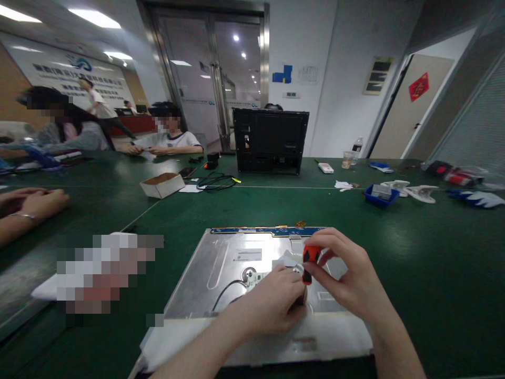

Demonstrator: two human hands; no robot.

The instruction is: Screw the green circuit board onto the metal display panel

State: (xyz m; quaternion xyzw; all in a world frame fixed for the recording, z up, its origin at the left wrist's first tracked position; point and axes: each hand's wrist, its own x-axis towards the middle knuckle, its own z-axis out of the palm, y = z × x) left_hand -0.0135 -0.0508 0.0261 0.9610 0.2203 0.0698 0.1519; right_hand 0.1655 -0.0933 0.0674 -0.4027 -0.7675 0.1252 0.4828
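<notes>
A silver metal display panel (221, 268) lies flat in front of me, with a blue circuit strip (252, 230) along its far edge. My right hand (347, 268) grips the red-and-black handle of a screwdriver (311, 253) between thumb and fingers, handle up. The screwdriver's lower end is hidden behind my left hand (276, 295). That hand rests on the panel with its fingers curled down; what they hold, if anything, is hidden. A small white board (254, 280) with a black cable (226, 289) shows beside its knuckles.
Beyond the panel stand a black monitor-like casing (272, 139) and an open carton (162, 185) beside black cables (216, 182). A blue tray (381, 195) sits at the right. Another person's hands (43, 202) are at the left; a co-worker (169, 134) sits across the green table (414, 273).
</notes>
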